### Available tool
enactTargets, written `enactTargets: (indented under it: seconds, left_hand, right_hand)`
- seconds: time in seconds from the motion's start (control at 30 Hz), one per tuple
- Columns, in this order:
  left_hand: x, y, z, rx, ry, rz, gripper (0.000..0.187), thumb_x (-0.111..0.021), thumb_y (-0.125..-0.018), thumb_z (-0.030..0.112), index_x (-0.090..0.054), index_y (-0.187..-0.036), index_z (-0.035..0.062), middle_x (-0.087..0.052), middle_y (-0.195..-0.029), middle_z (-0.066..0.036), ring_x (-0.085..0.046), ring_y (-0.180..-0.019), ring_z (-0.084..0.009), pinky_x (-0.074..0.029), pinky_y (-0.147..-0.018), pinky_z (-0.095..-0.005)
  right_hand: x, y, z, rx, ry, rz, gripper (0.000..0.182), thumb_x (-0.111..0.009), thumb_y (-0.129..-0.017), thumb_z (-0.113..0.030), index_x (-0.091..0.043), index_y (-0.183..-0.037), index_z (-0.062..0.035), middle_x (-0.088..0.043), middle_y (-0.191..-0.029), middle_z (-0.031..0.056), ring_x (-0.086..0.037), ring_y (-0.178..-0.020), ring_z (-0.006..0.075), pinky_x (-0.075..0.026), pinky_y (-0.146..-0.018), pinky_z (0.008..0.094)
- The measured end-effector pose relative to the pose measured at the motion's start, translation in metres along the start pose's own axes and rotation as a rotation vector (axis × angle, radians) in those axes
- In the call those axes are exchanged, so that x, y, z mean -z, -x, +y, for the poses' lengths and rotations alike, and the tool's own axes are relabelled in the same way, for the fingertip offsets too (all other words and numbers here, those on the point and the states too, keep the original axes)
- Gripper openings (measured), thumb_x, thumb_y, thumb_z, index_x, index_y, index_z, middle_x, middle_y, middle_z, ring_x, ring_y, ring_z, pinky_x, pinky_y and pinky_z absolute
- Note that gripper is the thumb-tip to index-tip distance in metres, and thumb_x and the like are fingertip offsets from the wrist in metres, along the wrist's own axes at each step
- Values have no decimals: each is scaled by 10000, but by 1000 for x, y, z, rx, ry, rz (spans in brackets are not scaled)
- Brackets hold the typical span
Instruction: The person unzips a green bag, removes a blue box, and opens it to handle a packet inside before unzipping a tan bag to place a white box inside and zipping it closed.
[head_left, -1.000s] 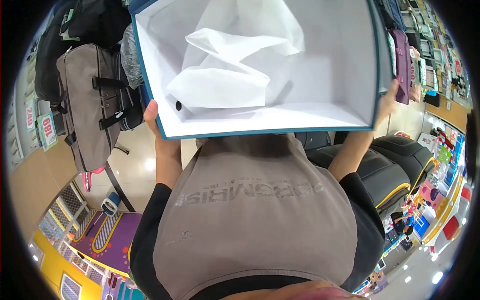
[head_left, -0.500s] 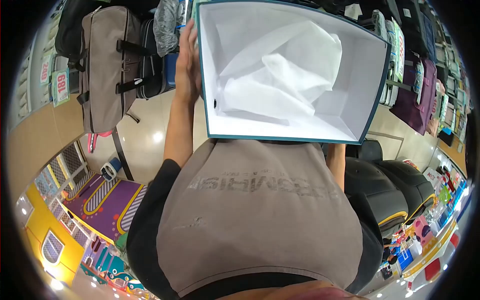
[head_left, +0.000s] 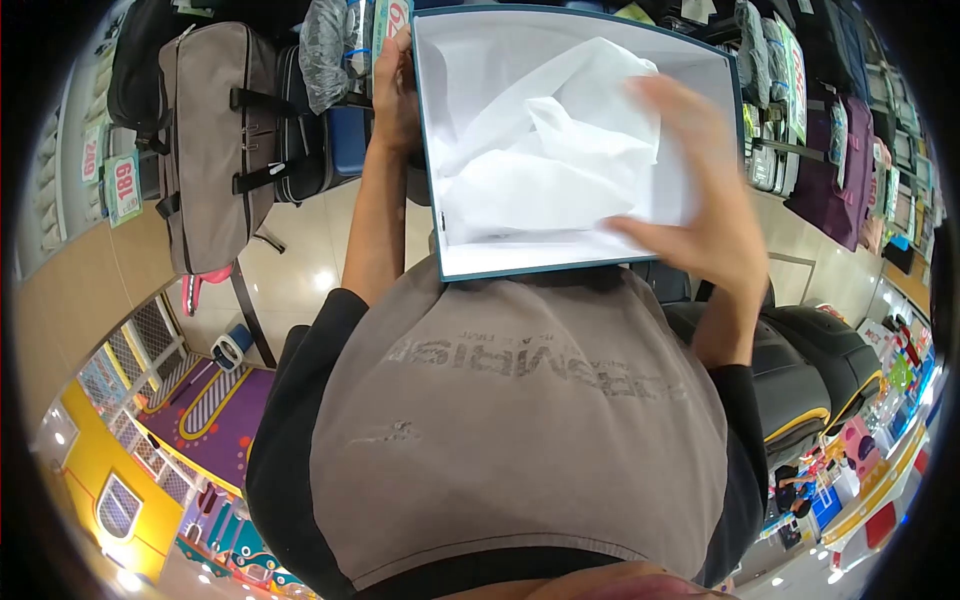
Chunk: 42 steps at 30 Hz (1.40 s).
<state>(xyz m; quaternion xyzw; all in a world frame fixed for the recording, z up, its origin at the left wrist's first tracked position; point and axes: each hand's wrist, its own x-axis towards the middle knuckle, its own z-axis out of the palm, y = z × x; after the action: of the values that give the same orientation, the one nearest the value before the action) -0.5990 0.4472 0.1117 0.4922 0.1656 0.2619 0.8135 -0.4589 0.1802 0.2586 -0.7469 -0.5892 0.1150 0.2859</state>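
A box (head_left: 480, 262) with a dark teal edge and white inside is held up in front of my chest, its opening facing me. Crumpled white tissue paper (head_left: 560, 170) lies inside it. My left hand (head_left: 396, 105) grips the box at its left side, fingers partly hidden behind the wall. My right hand (head_left: 710, 190) is over the right part of the box, blurred by motion. Its thumb and fingers are spread apart beside the tissue paper's right edge, with nothing seen between them.
A grey-brown bag (head_left: 215, 140) with black straps stands at the left near price tags (head_left: 124, 188). To the right are a purple bag (head_left: 840, 180) and black padded seats or cases (head_left: 820, 360). Pale shiny floor shows below the box.
My right hand has come from behind the box to over its inside. The box has shifted slightly and its right side tilts up; my left hand now grips its left side more closely.
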Motion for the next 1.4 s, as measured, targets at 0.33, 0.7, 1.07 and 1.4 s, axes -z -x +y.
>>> enactTargets:
  seconds: [0.33,0.7,1.07,1.4]
  left_hand:
    - [19,0,-11,-222,-356,-51,596,-305,-1035,472,-510,-1365,20,-657,-1157,-96,-643,-1031,-152,-522,-890,-293]
    - [-4,-1,3,-288,-324,76,478,-364,-1036,408,-607,-1131,7,-588,-919,-1,-486,-799,-70,-375,-728,-223]
    - [-12,-11,4,-219,-296,28,467,-356,-1044,404,-637,-1087,33,-495,-820,60,-372,-702,-40,-285,-629,-213]
    - [-5,-13,4,-299,-331,15,490,-375,-1033,419,-614,-1136,3,-583,-879,4,-500,-794,-71,-383,-712,-230]
  right_hand:
    - [-74,-49,86,-60,23,-486,590,-713,-798,-99,-511,-1352,-84,-634,-1178,160,-632,-816,278,-536,-757,389]
    - [-21,51,136,-812,-759,514,441,-625,-871,-82,-534,-1292,14,-630,-1067,119,-614,-959,200,-496,-813,339]
    - [-10,22,108,-730,250,66,558,-666,-845,-129,-490,-1355,10,-608,-1205,199,-595,-1109,300,-453,-957,406]
    - [-49,-30,58,-298,618,-403,727,-753,-797,-198,-429,-1422,-17,-524,-1328,235,-506,-1251,398,-406,-1043,463]
